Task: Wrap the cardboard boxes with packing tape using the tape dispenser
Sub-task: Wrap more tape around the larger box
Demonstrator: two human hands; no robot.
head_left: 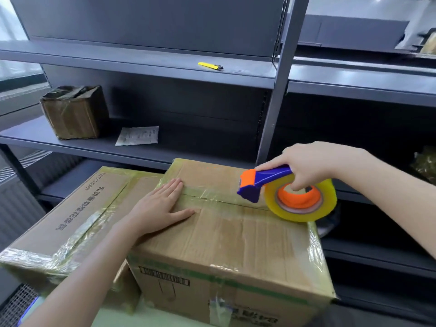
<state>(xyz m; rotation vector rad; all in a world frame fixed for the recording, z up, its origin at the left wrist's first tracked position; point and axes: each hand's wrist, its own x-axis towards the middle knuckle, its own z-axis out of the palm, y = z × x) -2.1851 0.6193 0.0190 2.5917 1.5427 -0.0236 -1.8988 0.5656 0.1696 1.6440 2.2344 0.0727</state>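
Your left hand (162, 206) pressed flat on the cardboard box (236, 234), while your right hand (306, 166) gripped the tape dispenser (278, 190) over its crosswise seam.

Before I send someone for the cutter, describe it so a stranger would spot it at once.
Look at the grey shelving. On the upper board, just left of the upright post, lies the cutter. It is slim and bright yellow with a dark tip, unlike the brown taped box and white paper slip one shelf lower.
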